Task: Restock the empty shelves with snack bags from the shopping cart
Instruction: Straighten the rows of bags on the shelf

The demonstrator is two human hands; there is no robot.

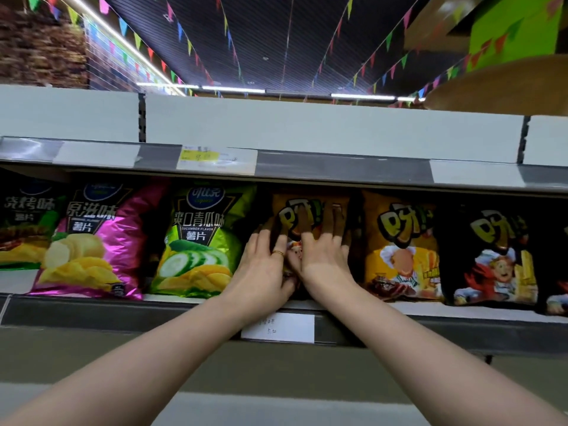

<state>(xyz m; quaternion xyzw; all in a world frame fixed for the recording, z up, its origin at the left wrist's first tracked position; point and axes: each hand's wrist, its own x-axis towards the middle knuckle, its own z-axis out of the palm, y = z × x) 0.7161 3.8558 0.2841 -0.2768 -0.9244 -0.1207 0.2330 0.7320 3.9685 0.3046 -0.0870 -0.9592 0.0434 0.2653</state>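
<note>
In the head view, we judge the step in hand to be seating an orange snack bag point(307, 207) in its slot on the lower shelf point(92, 312). To do it well, we would push evenly with both palms so the bag goes back square and upright. We would watch that its edges do not ride over the green cucumber bag point(196, 241) on its left or the matching orange bag point(399, 247) on its right. We would also ease off before the crisps inside get crushed. The left hand point(264, 262) lies flat on the bag's lower left, fingers spread and straight, with a ring on one finger. The right hand point(322, 256) lies flat on the lower right, with fingers reaching up over the printed lettering. The two thumbs meet near the middle of the bag. So the bag is directly under both palms and touching them, standing on the shelf between its neighbours. The upper shelf point(307, 133) above shows no bags, and the shopping cart is out of sight.
</note>
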